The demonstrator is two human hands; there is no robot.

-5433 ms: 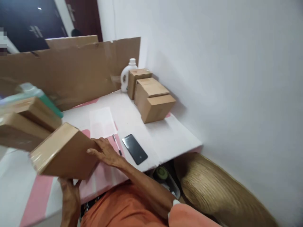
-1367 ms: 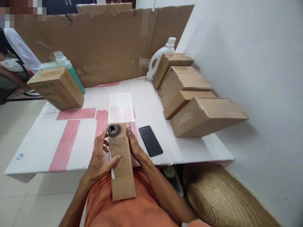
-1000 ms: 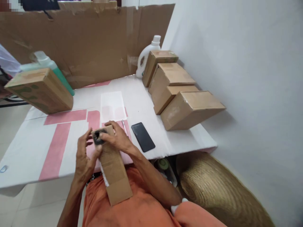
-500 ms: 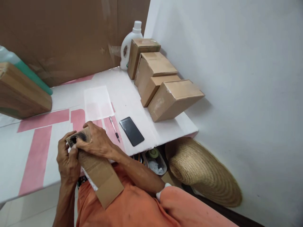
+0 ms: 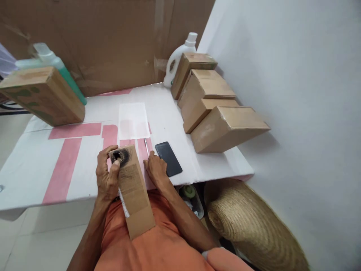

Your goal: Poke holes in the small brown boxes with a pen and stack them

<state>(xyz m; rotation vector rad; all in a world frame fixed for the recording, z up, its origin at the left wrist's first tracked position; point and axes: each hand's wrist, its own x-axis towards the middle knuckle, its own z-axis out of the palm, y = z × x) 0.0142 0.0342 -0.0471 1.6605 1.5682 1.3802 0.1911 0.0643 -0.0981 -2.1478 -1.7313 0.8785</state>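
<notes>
Head view: left fingers [image 5: 104,153] tight on cardboard strip [image 5: 134,188], right hand [image 5: 156,168] now off it, at pen [image 5: 146,145], grip unclear.

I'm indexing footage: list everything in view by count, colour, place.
Table: one, white-pink, centre
Cardboard screen: one, brown, back
Boxes: five, brown, four right, one left
Jug: one, white, back right
Bottle: at least one, green, back left
Paper: one, white, mid-table
Phone: one, black, front right
Pen: one, pale, beside phone
Cardboard piece: one, brown, front
Tub: one, pale, below table
Straw item: one, tan, right
Small item: one, pale, left
Clothing: some, orange, bottom
Left hand: one, on cardboard piece
Right hand: one, at pen
</notes>
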